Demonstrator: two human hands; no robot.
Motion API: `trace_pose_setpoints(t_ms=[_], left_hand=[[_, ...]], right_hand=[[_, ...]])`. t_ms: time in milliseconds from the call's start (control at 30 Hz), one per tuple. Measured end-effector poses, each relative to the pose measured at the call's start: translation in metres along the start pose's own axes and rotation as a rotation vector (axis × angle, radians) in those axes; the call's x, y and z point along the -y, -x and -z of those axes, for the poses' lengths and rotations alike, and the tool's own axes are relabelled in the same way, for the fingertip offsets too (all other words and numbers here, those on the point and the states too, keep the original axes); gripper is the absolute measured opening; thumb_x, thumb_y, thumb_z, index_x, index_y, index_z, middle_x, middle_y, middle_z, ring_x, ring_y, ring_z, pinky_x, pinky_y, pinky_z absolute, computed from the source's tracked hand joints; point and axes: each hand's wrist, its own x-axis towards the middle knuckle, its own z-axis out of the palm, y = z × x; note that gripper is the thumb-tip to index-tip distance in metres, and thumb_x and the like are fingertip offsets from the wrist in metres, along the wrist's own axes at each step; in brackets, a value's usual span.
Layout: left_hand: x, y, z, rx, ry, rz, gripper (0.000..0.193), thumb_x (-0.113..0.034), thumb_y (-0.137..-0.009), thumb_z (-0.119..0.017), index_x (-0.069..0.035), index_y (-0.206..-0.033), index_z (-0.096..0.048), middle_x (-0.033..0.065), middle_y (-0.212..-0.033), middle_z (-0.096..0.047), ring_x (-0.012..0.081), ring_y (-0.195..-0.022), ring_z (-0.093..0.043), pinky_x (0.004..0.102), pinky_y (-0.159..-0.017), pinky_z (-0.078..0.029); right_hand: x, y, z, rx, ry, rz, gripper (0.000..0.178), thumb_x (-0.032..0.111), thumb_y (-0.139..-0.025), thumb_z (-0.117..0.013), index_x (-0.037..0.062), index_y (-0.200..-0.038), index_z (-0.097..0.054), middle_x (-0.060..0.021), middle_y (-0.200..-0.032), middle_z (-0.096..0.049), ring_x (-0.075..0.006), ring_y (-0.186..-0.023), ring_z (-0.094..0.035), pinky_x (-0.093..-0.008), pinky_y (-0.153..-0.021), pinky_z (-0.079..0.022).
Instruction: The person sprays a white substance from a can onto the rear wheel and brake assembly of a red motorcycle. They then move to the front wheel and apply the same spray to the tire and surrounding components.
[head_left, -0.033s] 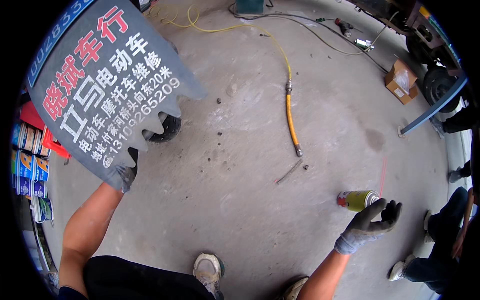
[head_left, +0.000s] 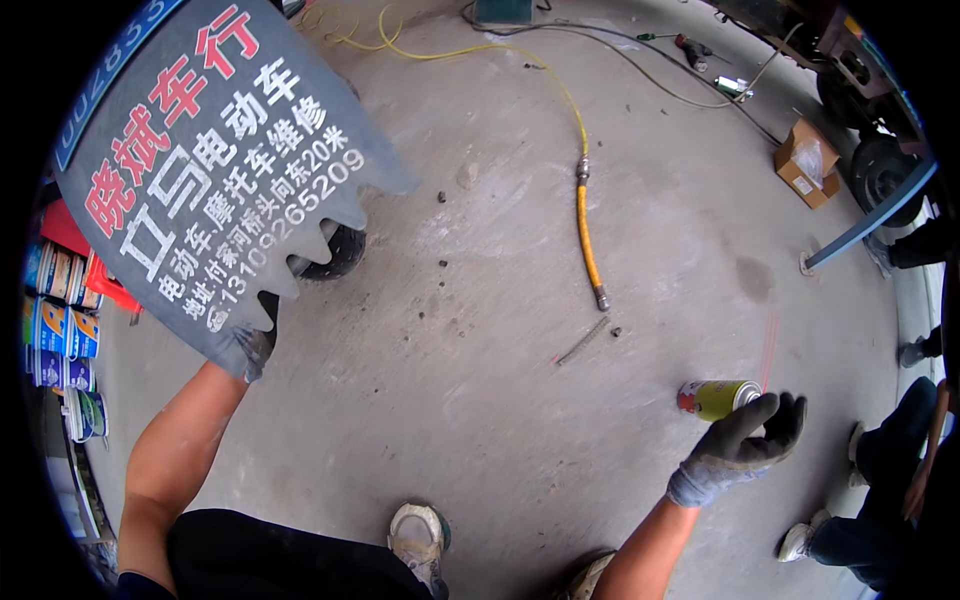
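My left hand (head_left: 254, 352), in a dark grey glove, is closed on the lower corner of a grey rubber mud flap (head_left: 335, 155) with a jagged edge. The flap hides most of its fingers. Red and white lettering covers the flap, and a blue plate (head_left: 112, 62) sits above it. To the right, my gloved right hand (head_left: 742, 447) has its fingers curved and apart, with nothing visible in them. Just beyond it, a yellow-green spray can (head_left: 718, 398) lies on its side, apparently on the floor; my fingers overlap its right end in view. A thin red line (head_left: 771, 355) shows beside it.
A tyre (head_left: 338, 255) shows behind the flap. On the concrete floor lie a yellow air hose (head_left: 588, 235), a spring (head_left: 582, 342), a power drill (head_left: 691, 50) and an open cardboard box (head_left: 806, 165). Paint buckets (head_left: 84, 415) line the left; another person's shoe (head_left: 797, 541) is at right.
The floor and the things on it have shifted very slightly in view. Both hands stay in nearly the same place.
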Motion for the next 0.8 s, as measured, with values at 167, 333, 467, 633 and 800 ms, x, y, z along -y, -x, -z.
trace_pose_setpoints(t_ms=[167,333,467,633,800], left_hand=[[0.001,0.000,0.009,0.000,-0.009,0.011,0.049,-0.022,-0.104,-0.053,-0.013,-0.152,-0.047,0.0050,-0.155,-0.047,0.0237,-0.136,-0.049,0.0439,-0.112,-0.040],[0.013,-0.003,0.010,0.014,0.020,0.009,0.049,-0.024,-0.105,-0.053,-0.013,-0.152,-0.046,0.0056,-0.155,-0.046,0.0243,-0.136,-0.049,0.0443,-0.113,-0.040],[0.024,-0.005,0.015,0.023,0.025,0.002,0.048,-0.026,-0.106,-0.052,-0.012,-0.152,-0.046,0.0061,-0.155,-0.046,0.0248,-0.136,-0.049,0.0447,-0.114,-0.040],[0.027,-0.015,0.033,0.047,0.013,-0.007,0.048,-0.027,-0.107,-0.052,-0.012,-0.152,-0.046,0.0067,-0.155,-0.046,0.0254,-0.136,-0.049,0.0452,-0.115,-0.040],[0.035,-0.032,0.024,0.094,0.171,-0.059,0.048,-0.029,-0.108,-0.052,-0.011,-0.152,-0.045,0.0073,-0.155,-0.046,0.0260,-0.136,-0.049,0.0457,-0.116,-0.040]], right_hand=[[0.067,0.048,-0.075,0.733,-0.181,-0.133,0.023,0.022,-0.104,-0.059,0.0013,-0.106,-0.069,-0.0201,-0.091,-0.073,-0.0350,-0.082,-0.072,-0.0468,-0.073,-0.056],[0.063,0.097,-0.122,1.244,0.019,0.037,0.035,0.039,-0.102,-0.059,0.0069,-0.093,-0.069,-0.0229,-0.079,-0.071,-0.0443,-0.078,-0.070,-0.0531,-0.067,-0.053],[0.040,0.101,-0.128,1.207,0.114,0.048,0.034,0.038,-0.102,-0.059,0.0074,-0.089,-0.067,-0.0234,-0.074,-0.069,-0.0451,-0.074,-0.069,-0.0543,-0.065,-0.053],[0.035,0.103,-0.143,0.992,0.099,0.207,0.031,0.034,-0.101,-0.060,0.0049,-0.107,-0.067,-0.0246,-0.086,-0.070,-0.0442,-0.077,-0.070,-0.0542,-0.065,-0.054],[0.003,0.083,-0.179,1.097,0.356,0.422,0.020,0.013,-0.100,-0.048,0.0041,-0.105,-0.066,-0.0227,-0.098,-0.071,-0.0412,-0.088,-0.070,-0.0529,-0.073,-0.056]])
